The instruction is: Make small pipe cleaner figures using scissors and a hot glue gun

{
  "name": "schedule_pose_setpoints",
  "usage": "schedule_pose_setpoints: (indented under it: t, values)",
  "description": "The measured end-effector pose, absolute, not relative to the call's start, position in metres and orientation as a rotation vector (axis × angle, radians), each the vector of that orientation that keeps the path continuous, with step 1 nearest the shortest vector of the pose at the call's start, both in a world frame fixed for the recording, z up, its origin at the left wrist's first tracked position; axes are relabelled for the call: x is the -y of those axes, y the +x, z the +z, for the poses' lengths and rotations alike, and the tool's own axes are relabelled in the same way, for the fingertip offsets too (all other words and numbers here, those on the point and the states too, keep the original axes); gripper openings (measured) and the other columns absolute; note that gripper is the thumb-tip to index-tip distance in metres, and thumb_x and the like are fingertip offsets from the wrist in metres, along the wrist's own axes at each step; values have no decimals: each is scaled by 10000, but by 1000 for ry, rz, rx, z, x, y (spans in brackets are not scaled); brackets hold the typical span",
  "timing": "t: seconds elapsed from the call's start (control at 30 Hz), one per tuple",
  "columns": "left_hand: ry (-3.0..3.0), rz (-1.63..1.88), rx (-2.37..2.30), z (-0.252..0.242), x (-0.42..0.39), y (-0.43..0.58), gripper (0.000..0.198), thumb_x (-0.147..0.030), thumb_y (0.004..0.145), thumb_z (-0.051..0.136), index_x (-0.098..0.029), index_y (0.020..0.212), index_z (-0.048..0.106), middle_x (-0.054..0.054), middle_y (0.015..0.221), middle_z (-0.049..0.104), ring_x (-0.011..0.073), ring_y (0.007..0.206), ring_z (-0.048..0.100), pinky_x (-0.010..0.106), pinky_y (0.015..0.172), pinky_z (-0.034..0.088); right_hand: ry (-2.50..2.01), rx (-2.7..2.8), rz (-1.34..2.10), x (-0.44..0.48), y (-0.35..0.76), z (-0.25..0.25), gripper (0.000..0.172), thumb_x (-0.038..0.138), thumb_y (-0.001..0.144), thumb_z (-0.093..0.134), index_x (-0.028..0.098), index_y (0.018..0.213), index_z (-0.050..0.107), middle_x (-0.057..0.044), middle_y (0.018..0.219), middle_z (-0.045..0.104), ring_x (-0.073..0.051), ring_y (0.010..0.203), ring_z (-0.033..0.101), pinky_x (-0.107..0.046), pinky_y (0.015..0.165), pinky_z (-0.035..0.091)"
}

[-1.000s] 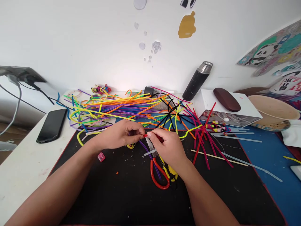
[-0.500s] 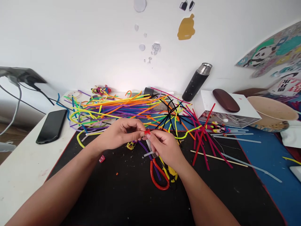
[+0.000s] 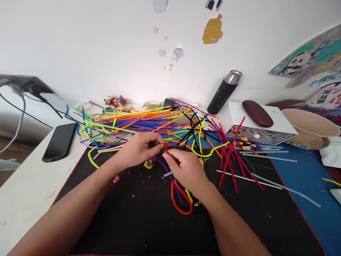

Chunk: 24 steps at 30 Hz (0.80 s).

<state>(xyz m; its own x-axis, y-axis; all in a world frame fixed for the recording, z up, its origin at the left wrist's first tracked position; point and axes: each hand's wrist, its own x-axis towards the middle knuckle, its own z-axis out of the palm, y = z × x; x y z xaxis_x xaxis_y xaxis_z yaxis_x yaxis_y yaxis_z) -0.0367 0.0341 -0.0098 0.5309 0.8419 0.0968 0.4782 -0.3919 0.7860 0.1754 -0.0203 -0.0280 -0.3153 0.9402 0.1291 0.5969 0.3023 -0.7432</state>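
My left hand (image 3: 142, 147) pinches a small twisted piece of red pipe cleaner (image 3: 166, 145) between thumb and forefinger. My right hand (image 3: 188, 167) is closed at its other side, thumb and forefinger pressed together close to the red piece. Part of the red pipe cleaner is hidden by the fingers. Below the right hand lie scissors with red handles (image 3: 181, 201), their blades mostly covered. A small yellow figure (image 3: 149, 163) rests on the black mat under the left hand, near purple pipe cleaners (image 3: 178, 195).
Colourful pipe cleaners (image 3: 133, 122) pile up along the wall, with magenta ones (image 3: 236, 172) on the right. A black thermos (image 3: 223, 92) leans behind. A brown case (image 3: 257, 113) tops a white box (image 3: 231, 112). A phone (image 3: 59, 142) lies left, a pink sharpener (image 3: 116, 179) on the mat.
My right hand has turned slightly and its thumb has shifted down and left, showing more of the red pipe cleaner. The left hand stays nearly in place. The view has shifted slightly.
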Motion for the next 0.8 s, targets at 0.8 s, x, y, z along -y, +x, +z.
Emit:
schedule_pose_setpoints:
  t: [0.8]
  values:
    - [2054,437,-942,-8,-34,-38,189,-314,1000,611,-170,951,724,-16,725,675,110,617,565,193,596,414,-1378,1895,764,18,183,-25,304,375,1060,579,230,877,774,-16,755,754,-178,673,658,-288,641,401]
